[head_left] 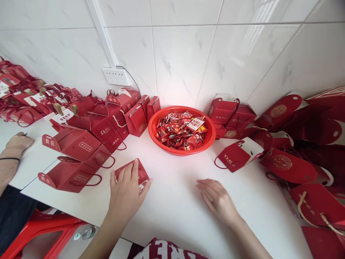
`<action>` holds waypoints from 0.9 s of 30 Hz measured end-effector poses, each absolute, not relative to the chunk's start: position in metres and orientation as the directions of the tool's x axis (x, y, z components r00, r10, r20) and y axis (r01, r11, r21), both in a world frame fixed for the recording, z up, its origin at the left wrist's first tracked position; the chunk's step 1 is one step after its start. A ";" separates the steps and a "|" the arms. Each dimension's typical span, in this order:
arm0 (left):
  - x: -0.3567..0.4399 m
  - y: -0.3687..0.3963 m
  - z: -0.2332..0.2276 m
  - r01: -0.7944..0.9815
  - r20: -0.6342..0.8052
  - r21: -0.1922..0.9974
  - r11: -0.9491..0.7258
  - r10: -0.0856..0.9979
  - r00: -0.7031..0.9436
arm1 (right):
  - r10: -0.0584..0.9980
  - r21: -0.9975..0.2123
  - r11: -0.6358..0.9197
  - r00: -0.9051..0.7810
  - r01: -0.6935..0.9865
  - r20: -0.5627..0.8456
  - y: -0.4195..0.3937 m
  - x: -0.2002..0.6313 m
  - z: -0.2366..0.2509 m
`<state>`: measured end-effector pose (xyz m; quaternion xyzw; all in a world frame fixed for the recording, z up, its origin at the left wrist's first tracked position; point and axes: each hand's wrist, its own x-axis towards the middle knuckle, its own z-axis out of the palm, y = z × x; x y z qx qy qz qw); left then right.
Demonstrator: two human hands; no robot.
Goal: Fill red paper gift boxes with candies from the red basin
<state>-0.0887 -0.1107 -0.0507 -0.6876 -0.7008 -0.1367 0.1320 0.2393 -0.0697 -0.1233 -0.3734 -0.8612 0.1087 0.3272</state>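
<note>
Just left of the middle, my left hand point(126, 189) lies over a small red gift box point(141, 171) on the white table point(169, 201). Its fingers reach across the box, with the thumb along the right side. My right hand point(217, 199) hovers over or rests on the table, palm down, holding nothing. Its fingers are stretched out, slightly bent and a little blurred. Beyond both hands, against the wall, a red plastic basket point(182, 153) holds many red-wrapped candies point(176, 131), and a white-and-red card point(196, 123) lies on top of them.
Red gift boxes with cord handles point(78, 174) crowd the left side. More boxes point(234, 156) stand and pile up along the right. Another person's hand point(20, 141) rests at far left, above a red plastic stool point(40, 230). A socket strip point(117, 76) is on the tiled wall.
</note>
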 end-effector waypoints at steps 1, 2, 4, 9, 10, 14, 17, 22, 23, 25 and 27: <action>-0.084 -0.110 -0.056 0.999 0.382 -0.009 0.043 0.924 -0.037 | 0.713 -0.374 0.679 -0.447 0.632 0.540 -0.062 0.247 -0.119; -0.083 -0.107 -0.060 0.998 0.387 -0.021 0.056 0.921 -0.044 | 0.723 -0.338 0.624 -0.355 0.705 0.592 -0.053 0.257 -0.115; -0.084 -0.100 -0.065 0.999 0.384 -0.021 0.049 0.922 -0.037 | 0.727 -0.344 0.460 -0.124 0.819 0.676 -0.032 0.280 -0.107; -0.106 -0.086 -0.056 0.998 0.307 -0.023 0.066 0.950 -0.056 | 0.725 -0.416 0.157 0.181 0.896 0.664 0.011 0.325 -0.108; -0.112 -0.084 -0.054 0.996 0.293 -0.018 0.092 0.952 -0.083 | 0.738 -0.423 0.180 0.162 0.888 0.655 0.013 0.326 -0.110; -0.139 -0.081 -0.055 0.995 0.266 0.072 0.068 0.960 -0.085 | 0.725 -0.469 0.423 0.020 0.775 0.688 -0.004 0.301 -0.109; -0.149 -0.077 -0.064 0.996 0.296 0.068 0.065 0.952 -0.083 | 0.717 -0.497 0.570 -0.101 0.654 0.690 -0.030 0.268 -0.105; -0.156 -0.071 -0.060 0.980 0.305 0.150 0.128 0.937 -0.169 | 0.652 -0.294 0.709 -0.435 0.641 0.621 -0.051 0.238 -0.118; -0.159 -0.075 -0.051 0.974 0.311 0.202 0.099 0.937 -0.160 | 0.641 -0.261 0.721 -0.475 0.642 0.603 -0.051 0.237 -0.121; -0.168 -0.089 -0.025 0.947 0.350 0.321 0.027 0.926 -0.145 | 0.634 -0.233 0.727 -0.500 0.646 0.590 -0.051 0.237 -0.127; -0.183 -0.114 0.007 0.912 0.455 0.410 -0.026 0.872 -0.180 | 0.635 -0.231 0.723 -0.494 0.651 0.594 -0.051 0.239 -0.130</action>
